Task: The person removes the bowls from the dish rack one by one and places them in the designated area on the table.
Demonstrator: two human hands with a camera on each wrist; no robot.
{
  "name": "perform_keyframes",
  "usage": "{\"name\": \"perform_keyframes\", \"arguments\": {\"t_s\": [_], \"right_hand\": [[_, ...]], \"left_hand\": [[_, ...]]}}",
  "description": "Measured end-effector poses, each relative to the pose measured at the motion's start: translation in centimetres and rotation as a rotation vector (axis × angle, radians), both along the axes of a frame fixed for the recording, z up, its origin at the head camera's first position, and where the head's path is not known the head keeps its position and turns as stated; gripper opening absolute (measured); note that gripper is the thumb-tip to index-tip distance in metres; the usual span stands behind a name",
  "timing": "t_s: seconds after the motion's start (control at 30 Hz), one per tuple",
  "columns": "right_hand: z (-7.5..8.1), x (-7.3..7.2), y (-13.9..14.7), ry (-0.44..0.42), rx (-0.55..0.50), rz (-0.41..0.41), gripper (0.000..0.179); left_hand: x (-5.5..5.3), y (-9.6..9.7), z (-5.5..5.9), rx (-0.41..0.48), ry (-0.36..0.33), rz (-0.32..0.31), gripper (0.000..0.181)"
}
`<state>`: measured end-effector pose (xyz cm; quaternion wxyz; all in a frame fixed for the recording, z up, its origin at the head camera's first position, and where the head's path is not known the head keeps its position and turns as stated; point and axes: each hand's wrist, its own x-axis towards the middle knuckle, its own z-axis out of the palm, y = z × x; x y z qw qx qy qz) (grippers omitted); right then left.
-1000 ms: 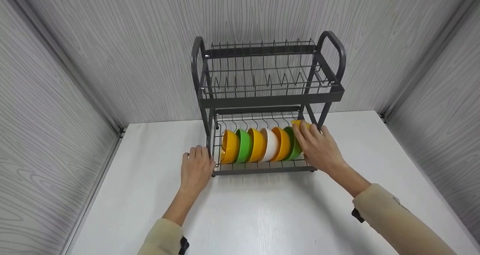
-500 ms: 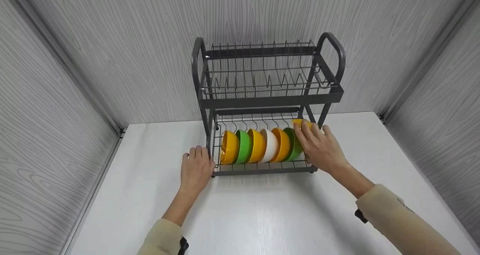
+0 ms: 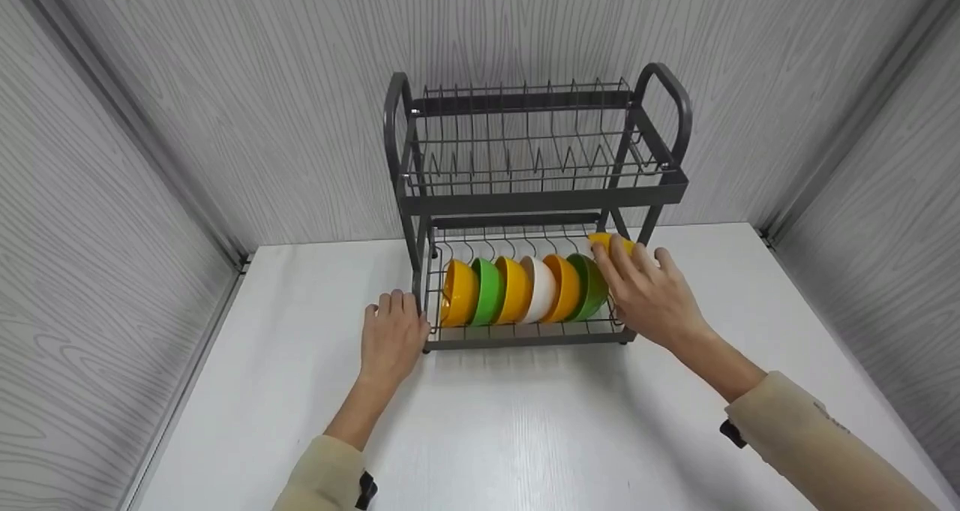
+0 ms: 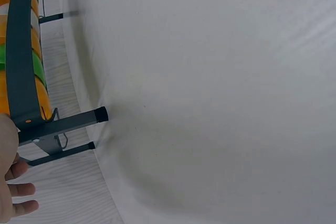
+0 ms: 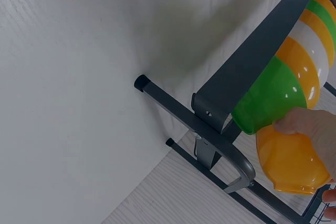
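Observation:
My right hand (image 3: 656, 297) pinches a yellow bowl (image 5: 286, 161) at the right end of the dish rack's lower tier. In the head view the fingers cover most of that bowl; the right wrist view shows its outside, with the thumb at its rim beside the green bowl (image 5: 275, 95). On the two-tier black dish rack (image 3: 525, 341), a row of yellow, green and white bowls (image 3: 514, 293) stands on edge. My left hand (image 3: 391, 338) holds the rack at its lower left front corner. Its fingers (image 4: 21, 190) lie on the outer side.
Bare wires form the upper tier (image 3: 517, 172), with curved handles (image 3: 679, 113) at both ends. The rack stands on a white table (image 3: 495, 421) near the back wall (image 3: 300, 121). Grey wood-grain panels (image 3: 90, 271) close in the sides.
My right hand and its yellow bowl have shifted slightly right and back, showing more of the end green bowl. The left hand and the rack have stayed put.

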<state>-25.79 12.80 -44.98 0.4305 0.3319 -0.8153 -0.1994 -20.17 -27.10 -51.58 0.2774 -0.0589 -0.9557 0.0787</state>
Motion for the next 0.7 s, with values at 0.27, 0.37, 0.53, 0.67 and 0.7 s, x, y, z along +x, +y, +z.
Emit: {"name": "perform_keyframes", "arguments": {"t_s": [0.27,0.37,0.53,0.67,0.7], "right_hand": [[0.8,0.5,0.2,0.017,-0.046,0.038,0.073],[1.0,0.9,0.2,0.002,-0.074,0.048,0.072],[1.3,1.6,0.4,-0.03,-0.116,0.057,0.087],[1.4,2.2,0.7,-0.034,-0.145,0.067,0.096],[1.4,2.3,0.8,-0.034,-0.152,0.067,0.097]], "left_hand": [[0.0,0.0,0.1,-0.035,0.027,-0.001,0.031],[0.1,0.0,0.0,-0.049,0.032,0.001,0.032],[0.0,0.0,0.0,-0.046,0.037,0.004,0.032],[-0.1,0.0,0.0,-0.041,0.038,0.007,0.032],[-0.1,-0.1,0.0,-0.039,0.035,0.008,0.032]]}}
